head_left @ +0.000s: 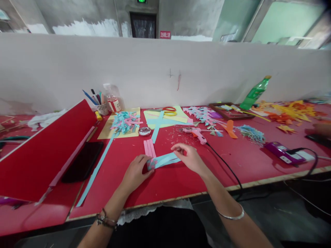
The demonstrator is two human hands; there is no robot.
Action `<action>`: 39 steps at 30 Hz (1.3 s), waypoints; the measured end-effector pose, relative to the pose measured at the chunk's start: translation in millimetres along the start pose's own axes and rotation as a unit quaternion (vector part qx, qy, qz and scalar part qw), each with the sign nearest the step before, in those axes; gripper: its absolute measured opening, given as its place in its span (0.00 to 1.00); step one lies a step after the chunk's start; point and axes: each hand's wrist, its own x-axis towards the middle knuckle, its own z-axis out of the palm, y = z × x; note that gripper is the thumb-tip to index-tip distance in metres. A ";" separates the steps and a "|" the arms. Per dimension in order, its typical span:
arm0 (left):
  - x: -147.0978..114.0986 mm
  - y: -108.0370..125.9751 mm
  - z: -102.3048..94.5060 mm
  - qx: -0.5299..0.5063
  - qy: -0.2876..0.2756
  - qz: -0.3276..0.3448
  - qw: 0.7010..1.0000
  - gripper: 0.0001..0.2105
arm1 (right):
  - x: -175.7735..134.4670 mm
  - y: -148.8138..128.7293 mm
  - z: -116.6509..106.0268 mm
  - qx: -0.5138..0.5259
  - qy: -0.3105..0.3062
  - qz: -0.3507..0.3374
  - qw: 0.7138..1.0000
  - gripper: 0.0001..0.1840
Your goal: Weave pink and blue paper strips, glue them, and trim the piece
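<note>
Strips, blue and pink, meet in a small crossed patch straight before you. Your left hand grips that patch from nine o'clock, thumb and fingers about its edges; your right hand appears to pinch the blue ends at three. Judging by the lie, crossing is done only at the patch: pink tails toward twelve and blue lengths toward three are uncrossed. Another blue strip, at nine, lies unused.
</note>
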 end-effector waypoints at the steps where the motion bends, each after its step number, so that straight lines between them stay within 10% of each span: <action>1: 0.6 0.2 -0.2 0.003 -0.001 0.001 1.000 0.13 | -1.5 2.2 -0.4 -0.013 0.001 -0.003 1.000 0.08; 33: 5.2 0.9 2.3 0.022 -0.001 -0.006 1.000 0.12 | -4.6 39.9 12.3 -0.345 0.002 -0.147 0.927 0.12; 39: 3.9 0.7 4.4 0.047 0.013 0.005 0.999 0.11 | -8.6 32.3 7.8 -0.394 0.092 -0.126 0.906 0.12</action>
